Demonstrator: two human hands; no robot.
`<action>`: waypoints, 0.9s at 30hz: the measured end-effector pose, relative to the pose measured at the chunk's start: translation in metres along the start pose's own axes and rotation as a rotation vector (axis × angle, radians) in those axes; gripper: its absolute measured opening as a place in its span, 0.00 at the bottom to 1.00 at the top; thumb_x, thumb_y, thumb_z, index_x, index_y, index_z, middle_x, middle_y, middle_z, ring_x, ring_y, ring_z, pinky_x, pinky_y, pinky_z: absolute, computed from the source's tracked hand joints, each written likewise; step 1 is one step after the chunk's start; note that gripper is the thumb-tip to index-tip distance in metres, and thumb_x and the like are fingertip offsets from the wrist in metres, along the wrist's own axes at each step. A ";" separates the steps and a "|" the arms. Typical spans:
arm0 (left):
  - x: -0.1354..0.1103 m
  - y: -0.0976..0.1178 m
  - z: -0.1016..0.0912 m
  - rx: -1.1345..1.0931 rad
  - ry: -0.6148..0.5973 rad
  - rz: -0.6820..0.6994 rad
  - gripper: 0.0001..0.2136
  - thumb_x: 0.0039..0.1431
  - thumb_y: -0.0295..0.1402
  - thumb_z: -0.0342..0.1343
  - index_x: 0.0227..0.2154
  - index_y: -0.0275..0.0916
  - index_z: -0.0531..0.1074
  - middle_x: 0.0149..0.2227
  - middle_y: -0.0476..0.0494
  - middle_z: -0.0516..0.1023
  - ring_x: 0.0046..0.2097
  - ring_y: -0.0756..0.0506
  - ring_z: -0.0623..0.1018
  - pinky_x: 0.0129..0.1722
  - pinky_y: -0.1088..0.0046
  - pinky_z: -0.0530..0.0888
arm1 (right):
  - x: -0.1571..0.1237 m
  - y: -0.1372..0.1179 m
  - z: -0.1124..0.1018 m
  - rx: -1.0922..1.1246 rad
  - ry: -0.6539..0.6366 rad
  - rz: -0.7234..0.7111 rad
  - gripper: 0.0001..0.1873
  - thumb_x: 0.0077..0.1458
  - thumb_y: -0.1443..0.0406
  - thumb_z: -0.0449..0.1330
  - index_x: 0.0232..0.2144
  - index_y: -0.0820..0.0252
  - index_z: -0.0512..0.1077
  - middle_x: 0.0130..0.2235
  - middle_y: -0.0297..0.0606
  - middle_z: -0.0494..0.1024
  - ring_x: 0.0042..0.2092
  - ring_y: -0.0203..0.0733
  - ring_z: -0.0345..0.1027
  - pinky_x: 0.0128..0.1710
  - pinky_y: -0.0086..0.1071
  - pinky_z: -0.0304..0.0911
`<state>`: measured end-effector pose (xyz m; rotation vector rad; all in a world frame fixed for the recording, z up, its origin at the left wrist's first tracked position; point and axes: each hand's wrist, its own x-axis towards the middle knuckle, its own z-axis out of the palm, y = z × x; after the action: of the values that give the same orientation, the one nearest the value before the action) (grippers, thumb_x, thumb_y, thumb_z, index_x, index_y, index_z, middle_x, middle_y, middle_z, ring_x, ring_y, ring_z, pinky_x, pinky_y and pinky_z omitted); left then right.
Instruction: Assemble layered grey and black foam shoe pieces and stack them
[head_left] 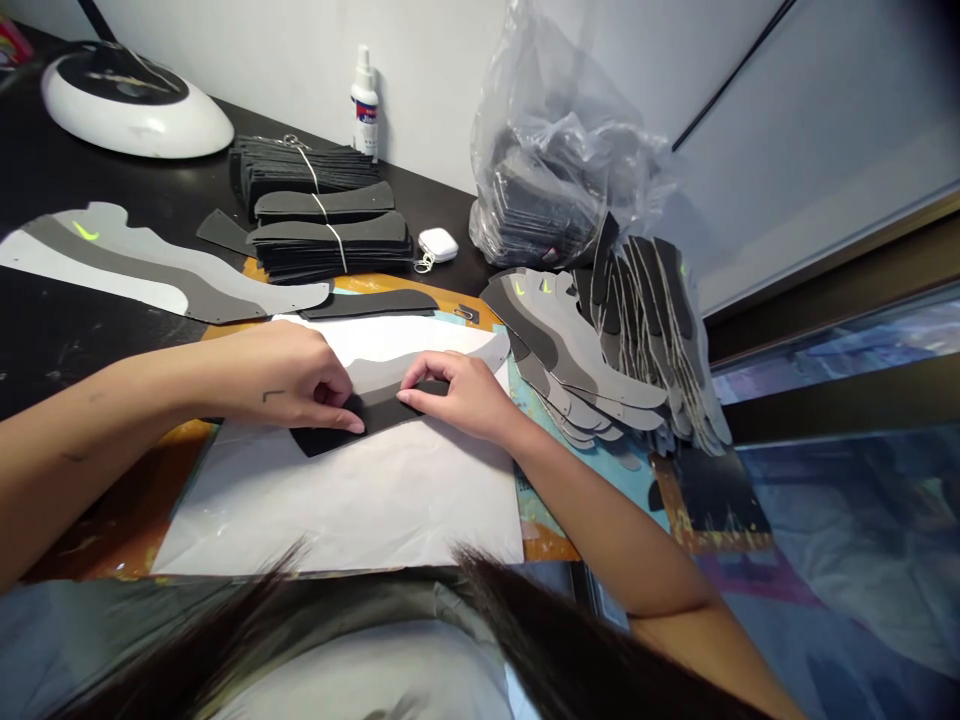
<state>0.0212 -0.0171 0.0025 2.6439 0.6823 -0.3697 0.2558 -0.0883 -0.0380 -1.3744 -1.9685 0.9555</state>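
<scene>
A curved black strip (384, 412) lies along the near edge of a grey shoe upper piece (386, 370) on a white paper sheet (352, 510). My left hand (296, 375) is closed, its thumb and curled fingers pressing on the strip toward its left end. Farther right, my right hand (469, 395) pinches the strip's edge between thumb and fingers. My fingers partly cover both pieces. Just beyond the sheet rests another black strip (375, 303).
Left is a finished-looking grey upper (142, 255). Behind are banded stacks of black strips (330, 250), a spray bottle (365, 110), a white earbud case (437, 244) and a lamp base (135, 115). Right are piled uppers (592, 350) and a plastic bag (540, 190) of dark pieces.
</scene>
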 end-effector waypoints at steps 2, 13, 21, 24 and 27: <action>0.000 0.002 0.000 0.011 0.020 0.033 0.21 0.65 0.46 0.56 0.20 0.37 0.71 0.21 0.49 0.71 0.24 0.52 0.62 0.28 0.73 0.53 | 0.000 0.000 0.000 -0.010 0.000 0.000 0.05 0.57 0.61 0.63 0.31 0.55 0.75 0.37 0.33 0.80 0.42 0.41 0.70 0.43 0.34 0.61; 0.008 0.001 0.014 -0.195 0.176 0.138 0.18 0.61 0.45 0.61 0.48 0.40 0.70 0.29 0.54 0.74 0.26 0.52 0.68 0.29 0.77 0.58 | 0.001 0.000 0.000 -0.033 -0.011 -0.026 0.03 0.57 0.63 0.63 0.31 0.55 0.74 0.36 0.32 0.79 0.41 0.41 0.68 0.42 0.33 0.59; 0.012 -0.002 0.017 -0.230 0.179 0.090 0.19 0.57 0.48 0.63 0.45 0.41 0.72 0.28 0.53 0.75 0.26 0.52 0.69 0.29 0.77 0.59 | 0.001 -0.001 0.000 -0.103 -0.012 -0.058 0.04 0.57 0.64 0.64 0.30 0.56 0.73 0.33 0.31 0.78 0.39 0.40 0.65 0.41 0.33 0.57; 0.015 -0.005 0.020 -0.249 0.205 0.095 0.21 0.55 0.52 0.62 0.43 0.42 0.74 0.27 0.52 0.75 0.26 0.51 0.70 0.29 0.76 0.59 | 0.000 -0.001 0.001 -0.133 -0.001 -0.082 0.04 0.58 0.63 0.64 0.31 0.56 0.73 0.34 0.31 0.78 0.38 0.40 0.65 0.42 0.33 0.57; 0.015 -0.004 0.019 -0.259 0.204 0.089 0.21 0.56 0.52 0.62 0.44 0.42 0.75 0.27 0.52 0.76 0.26 0.52 0.70 0.29 0.76 0.60 | 0.001 0.002 -0.003 -0.147 -0.023 -0.123 0.04 0.58 0.62 0.63 0.34 0.56 0.74 0.35 0.32 0.78 0.39 0.40 0.66 0.43 0.33 0.57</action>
<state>0.0285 -0.0156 -0.0213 2.4720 0.6249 0.0145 0.2584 -0.0863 -0.0378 -1.3066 -2.1506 0.7875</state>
